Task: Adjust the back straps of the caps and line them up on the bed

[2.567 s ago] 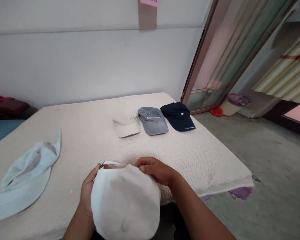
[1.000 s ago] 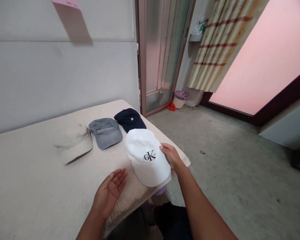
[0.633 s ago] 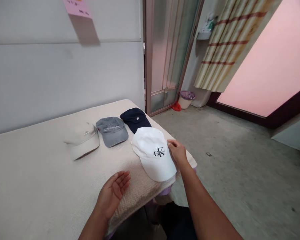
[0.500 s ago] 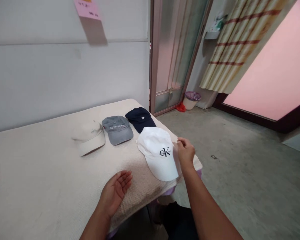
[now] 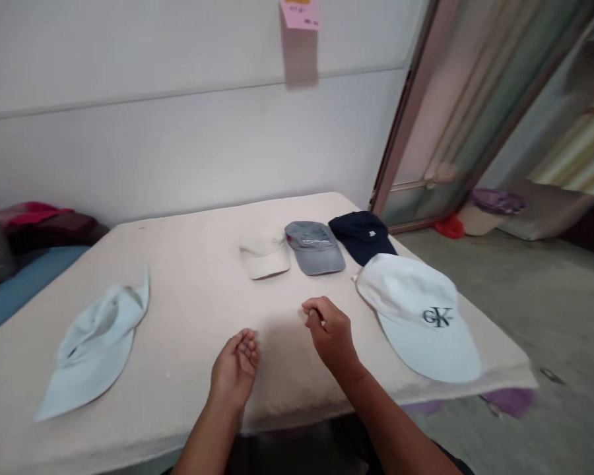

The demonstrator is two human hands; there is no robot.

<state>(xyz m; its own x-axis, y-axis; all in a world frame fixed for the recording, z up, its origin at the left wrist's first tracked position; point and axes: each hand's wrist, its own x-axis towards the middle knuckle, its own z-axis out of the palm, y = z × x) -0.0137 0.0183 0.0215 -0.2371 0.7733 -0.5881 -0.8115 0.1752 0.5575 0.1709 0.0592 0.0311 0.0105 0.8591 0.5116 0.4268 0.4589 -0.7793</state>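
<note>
My left hand (image 5: 235, 369) is held over the near middle of the covered table, palm turned inward, fingers loosely curled and apart with nothing in them. To its right, my right hand (image 5: 330, 333) has its fingers curled in with no object showing. A white cap with a black "CK"-like logo (image 5: 416, 316) lies right of that hand, apart from it. Behind the hands, a cream cap (image 5: 266, 254), a grey cap (image 5: 315, 247) and a navy cap (image 5: 361, 235) sit in a row. Far to the left rests a pale blue cap (image 5: 96, 349), its brim toward me.
The pale cloth (image 5: 188, 264) covers the table, which stands against a white wall (image 5: 202, 152). Folded fabrics (image 5: 44, 227) are piled at the far left. A bin with a purple liner (image 5: 490, 211) and a red bag (image 5: 449, 226) are on the floor at right.
My view has turned left, bringing the pale blue cap fully into sight. My right hand has left the white cap's right side and come in near my left hand, whose fingers are more curled.
</note>
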